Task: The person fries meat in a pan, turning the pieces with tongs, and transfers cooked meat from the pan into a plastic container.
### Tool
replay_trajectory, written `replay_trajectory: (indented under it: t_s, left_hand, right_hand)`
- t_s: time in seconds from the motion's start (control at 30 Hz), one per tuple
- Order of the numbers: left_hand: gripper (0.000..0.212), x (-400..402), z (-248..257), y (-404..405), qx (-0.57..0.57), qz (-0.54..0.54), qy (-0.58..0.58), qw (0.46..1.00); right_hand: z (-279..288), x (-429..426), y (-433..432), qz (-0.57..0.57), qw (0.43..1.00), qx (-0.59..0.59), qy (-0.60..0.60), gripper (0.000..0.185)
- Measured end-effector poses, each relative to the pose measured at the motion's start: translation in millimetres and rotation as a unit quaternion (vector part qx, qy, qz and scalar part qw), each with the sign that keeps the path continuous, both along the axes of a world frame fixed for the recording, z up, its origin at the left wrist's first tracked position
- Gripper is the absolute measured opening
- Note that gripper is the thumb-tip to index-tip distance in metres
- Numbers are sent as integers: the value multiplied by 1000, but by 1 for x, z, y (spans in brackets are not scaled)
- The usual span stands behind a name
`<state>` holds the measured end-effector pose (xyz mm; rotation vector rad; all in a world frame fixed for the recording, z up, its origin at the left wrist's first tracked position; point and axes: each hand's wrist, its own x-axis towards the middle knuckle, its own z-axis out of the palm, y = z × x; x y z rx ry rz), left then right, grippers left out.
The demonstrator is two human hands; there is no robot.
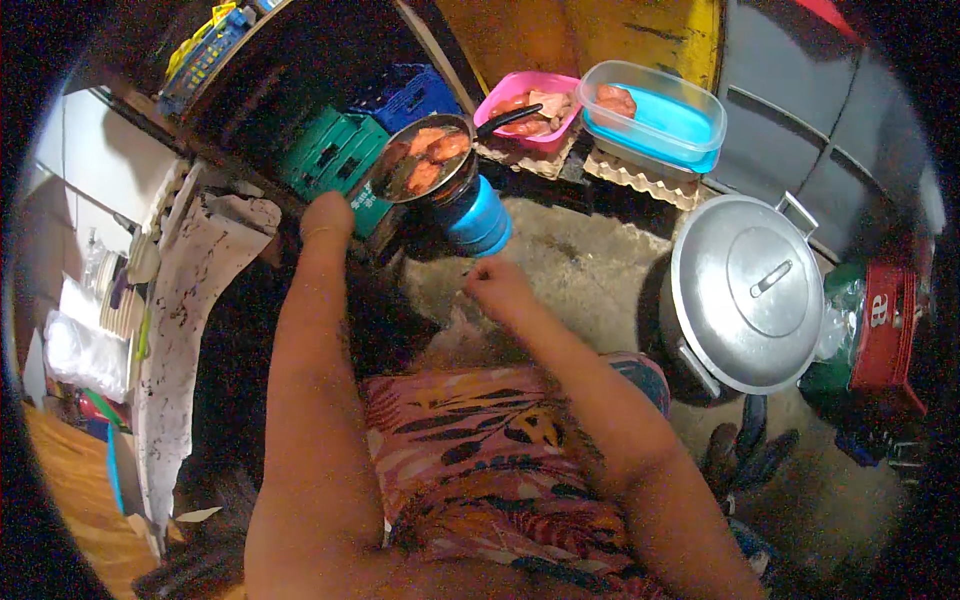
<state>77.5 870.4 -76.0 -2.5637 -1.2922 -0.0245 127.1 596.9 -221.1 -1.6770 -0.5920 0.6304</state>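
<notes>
A round frying pan (pixel 464 160) with several reddish-brown pieces of meat (pixel 424 177) in oil stands above a blue cylindrical base (pixel 484 221); its black handle points to the right. My left hand (pixel 328 214) reaches to the near left of the pan, beside a green plastic crate (pixel 367 214); its fingers are hidden. Below the blue base is my right hand (pixel 499 289), fingers curled; whether it holds anything is unclear. A pink plastic container (pixel 574 124) with more meat stands right of the pan. Beside it, a clear container with a blue bottom (pixel 716 139) has one piece of meat at its left end.
Egg trays (pixel 645 180) lie under the containers. A large lidded aluminium pot (pixel 731 300) stands at right, near a red crate (pixel 885 326). A dark blue crate (pixel 420 97) is behind the pan. Plastic bags (pixel 86 352) lie on the left, beyond a worn white panel (pixel 176 330).
</notes>
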Motion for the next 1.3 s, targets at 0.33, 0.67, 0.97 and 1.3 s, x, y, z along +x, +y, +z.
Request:
replay_trajectory:
  t_s: [0.33, 0.67, 0.97, 1.3]
  left_hand:
    - [27, 2, -7, -12, -17, 22, 27, 999]
    - [26, -5, 2, -30, -14, 9, 57, 998]
    - [25, -10, 16, -36, -2, -66, 39, 997]
    - [23, 34, -12, -58, -70, -80, 2, 994]
  right_hand:
    - [24, -3, -19, -2, 997, 71, 12, 12]
    - [-9, -1, -1, -10, 997, 73, -25, 13]
    - [2, -2, -10, 21, 998, 34, 47, 11]
    - [-23, 4, 0, 8, 1000, 0, -26, 8]
